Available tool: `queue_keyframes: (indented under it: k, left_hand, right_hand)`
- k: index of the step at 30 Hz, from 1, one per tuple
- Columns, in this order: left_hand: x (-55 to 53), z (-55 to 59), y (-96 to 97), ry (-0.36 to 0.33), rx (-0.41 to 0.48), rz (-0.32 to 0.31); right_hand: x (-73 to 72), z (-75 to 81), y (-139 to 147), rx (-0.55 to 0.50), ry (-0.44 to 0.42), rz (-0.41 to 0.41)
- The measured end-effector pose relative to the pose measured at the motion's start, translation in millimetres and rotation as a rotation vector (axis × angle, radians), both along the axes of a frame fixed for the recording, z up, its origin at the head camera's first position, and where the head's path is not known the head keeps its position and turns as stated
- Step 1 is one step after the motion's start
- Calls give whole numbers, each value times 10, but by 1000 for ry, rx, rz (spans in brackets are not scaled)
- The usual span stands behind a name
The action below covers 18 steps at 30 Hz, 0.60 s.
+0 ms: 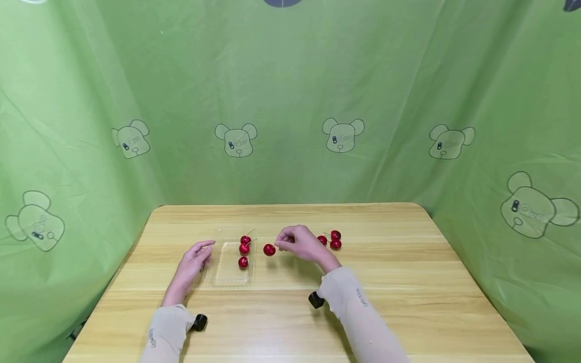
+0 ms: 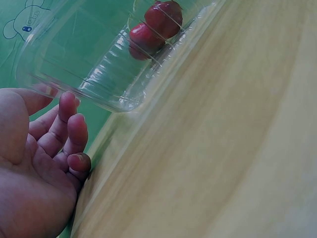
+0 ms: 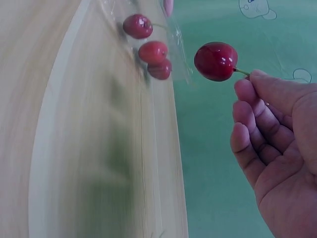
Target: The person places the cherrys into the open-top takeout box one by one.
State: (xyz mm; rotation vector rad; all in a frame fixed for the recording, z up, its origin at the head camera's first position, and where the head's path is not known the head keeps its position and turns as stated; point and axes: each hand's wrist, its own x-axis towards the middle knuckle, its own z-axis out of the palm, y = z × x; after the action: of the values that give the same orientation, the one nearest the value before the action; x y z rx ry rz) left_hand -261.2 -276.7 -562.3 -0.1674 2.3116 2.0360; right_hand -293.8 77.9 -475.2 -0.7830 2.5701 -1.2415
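Note:
My right hand [image 1: 299, 242] pinches a cherry [image 3: 216, 61] by its green stem [image 3: 241, 72] between thumb and forefinger. That cherry hangs above the table, just right of a clear plastic box [image 1: 233, 283]. Three cherries lie inside the box along its right side, among them a front cherry [image 1: 243, 262]. To the box's left is my left hand [image 1: 192, 262], its fingers loosely bent and holding nothing. In the left wrist view its fingertips [image 2: 69, 101] are close to the clear wall; whether they touch it I cannot tell.
A small group of cherries [image 1: 335, 244] lies on the wooden table [image 1: 386, 282] to the right, behind my right wrist. Green curtains [image 1: 290, 75] with bear-head prints stand around the table's back and sides. Black wrist devices [image 1: 199, 322] sit at both cuffs.

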Motion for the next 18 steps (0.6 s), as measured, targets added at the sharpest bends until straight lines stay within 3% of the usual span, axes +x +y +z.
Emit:
queue_keyframes:
  k: [11,18]
  left_hand:
    - [19,-23,10,52,-10,1]
    - [26,-6,19,40,-27,-2]
  right_hand:
    - [49,10,-264,-22,-1,23]
    - [84,13,-428,-49,-9,47]
